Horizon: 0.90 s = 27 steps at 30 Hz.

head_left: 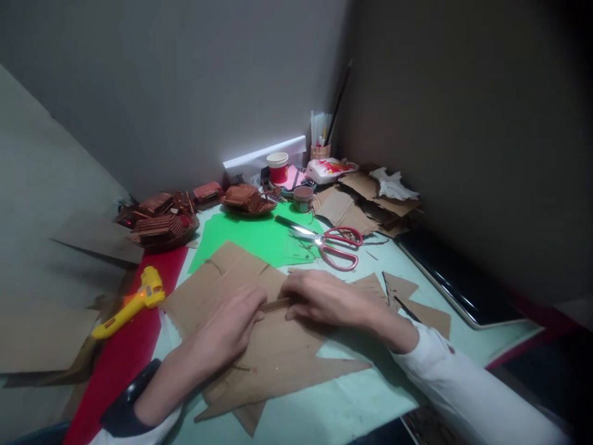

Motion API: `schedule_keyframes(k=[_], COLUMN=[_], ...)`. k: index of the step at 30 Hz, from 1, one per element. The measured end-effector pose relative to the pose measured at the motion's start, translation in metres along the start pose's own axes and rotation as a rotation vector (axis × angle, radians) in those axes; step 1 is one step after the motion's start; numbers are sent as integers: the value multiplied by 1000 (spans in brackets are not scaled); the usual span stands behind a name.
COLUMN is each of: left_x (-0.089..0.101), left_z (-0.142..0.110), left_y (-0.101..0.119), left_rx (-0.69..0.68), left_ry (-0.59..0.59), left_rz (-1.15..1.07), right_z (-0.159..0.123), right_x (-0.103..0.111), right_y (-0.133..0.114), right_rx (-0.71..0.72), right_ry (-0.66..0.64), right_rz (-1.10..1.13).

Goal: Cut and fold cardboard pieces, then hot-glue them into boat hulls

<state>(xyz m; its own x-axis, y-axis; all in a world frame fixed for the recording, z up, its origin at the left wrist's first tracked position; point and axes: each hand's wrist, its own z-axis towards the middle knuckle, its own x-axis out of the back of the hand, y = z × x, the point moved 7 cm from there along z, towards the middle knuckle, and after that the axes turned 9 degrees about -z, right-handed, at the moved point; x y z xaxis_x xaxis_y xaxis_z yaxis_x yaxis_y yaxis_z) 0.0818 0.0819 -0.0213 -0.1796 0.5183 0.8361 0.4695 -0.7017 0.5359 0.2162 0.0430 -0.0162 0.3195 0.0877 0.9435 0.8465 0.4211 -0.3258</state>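
Observation:
A large brown sheet of cardboard (287, 346) with torn, jagged edges lies beneath both hands. Between my fingertips runs a narrow cardboard strip (275, 305), close above the sheet. My left hand (236, 316) pinches its left end, fingers closed. At its right end my right hand (319, 298) grips it with bent fingers. Part of the strip is hidden by the fingers. Beyond my right hand lie red-handled scissors (324, 241), blades apart, on green paper (241, 232).
Left lies a yellow glue gun (134, 303) on a red surface (111, 361). Brown layered cardboard pieces (162, 225), a small jar (303, 199) and a red-and-white cup (278, 168) stand at the back. Cardboard scraps (347, 210) and a black glossy device (454, 278) are on the right.

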Motion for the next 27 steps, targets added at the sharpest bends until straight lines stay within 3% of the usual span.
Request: schedule_keyframes(k=[10,19,27], left_x=[1,-9,-4], left_z=[-10,-10,-11], left_y=[-3,2,2], left_rx=[-22,-7,-7], left_ry=[-63,-29,-44], left_rz=[-37,0,42], right_z=[2,-4,-13], right_x=[-2,-1,2], right_y=[0,-26,-18], right_rx=[-14,47,37], right_ry=[-80,-32,-97], right_rz=[5,-113,-86])
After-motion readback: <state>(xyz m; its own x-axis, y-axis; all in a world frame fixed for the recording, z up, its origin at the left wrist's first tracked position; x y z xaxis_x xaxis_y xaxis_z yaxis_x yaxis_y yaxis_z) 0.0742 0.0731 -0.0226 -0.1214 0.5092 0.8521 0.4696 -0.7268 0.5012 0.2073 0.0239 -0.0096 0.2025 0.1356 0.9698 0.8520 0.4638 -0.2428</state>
